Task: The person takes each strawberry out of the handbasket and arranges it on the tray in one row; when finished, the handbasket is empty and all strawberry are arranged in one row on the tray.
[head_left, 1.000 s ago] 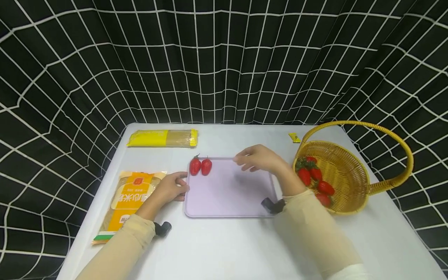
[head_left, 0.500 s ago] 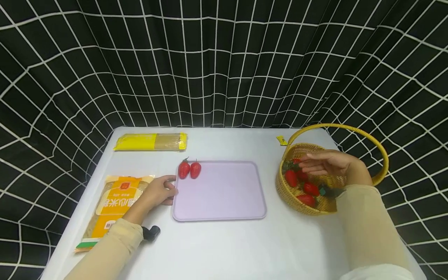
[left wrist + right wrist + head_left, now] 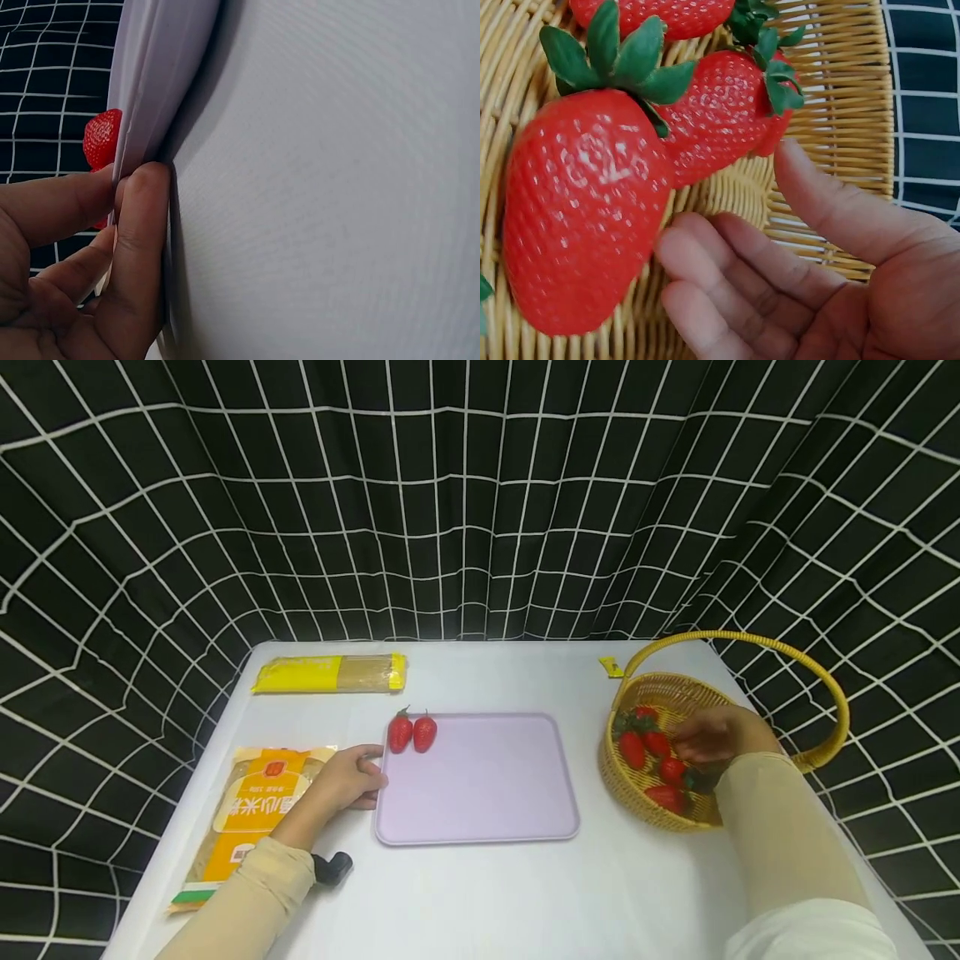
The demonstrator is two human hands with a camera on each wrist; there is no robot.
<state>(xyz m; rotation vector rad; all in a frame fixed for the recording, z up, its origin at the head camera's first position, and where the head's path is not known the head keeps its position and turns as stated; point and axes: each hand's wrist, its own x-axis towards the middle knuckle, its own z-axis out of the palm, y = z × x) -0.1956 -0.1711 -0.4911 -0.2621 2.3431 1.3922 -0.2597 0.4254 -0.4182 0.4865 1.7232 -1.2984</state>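
A lilac tray (image 3: 480,785) lies mid-table with two strawberries (image 3: 412,733) at its far left corner. My left hand (image 3: 352,779) pinches the tray's left rim; in the left wrist view the fingers (image 3: 139,225) lie on both sides of that rim. On the right stands a wicker basket (image 3: 637,802) with several leafy red strawberries in it. My right hand (image 3: 708,735) is inside this basket, fingers loosely bent and holding nothing. In the right wrist view its fingertips come right up beside a large strawberry (image 3: 585,217), with the thumb near another strawberry (image 3: 712,112).
A yellow pack of noodles (image 3: 330,674) lies at the back left. An orange food packet (image 3: 251,814) lies partly behind the left forearm. A small yellow sachet (image 3: 611,667) sits beside the basket, whose tall handle (image 3: 813,672) arches up at the right.
My right hand has moved from above the tray rightward and down into the basket. The left hand stays at the tray's rim. The head view has shifted slightly.
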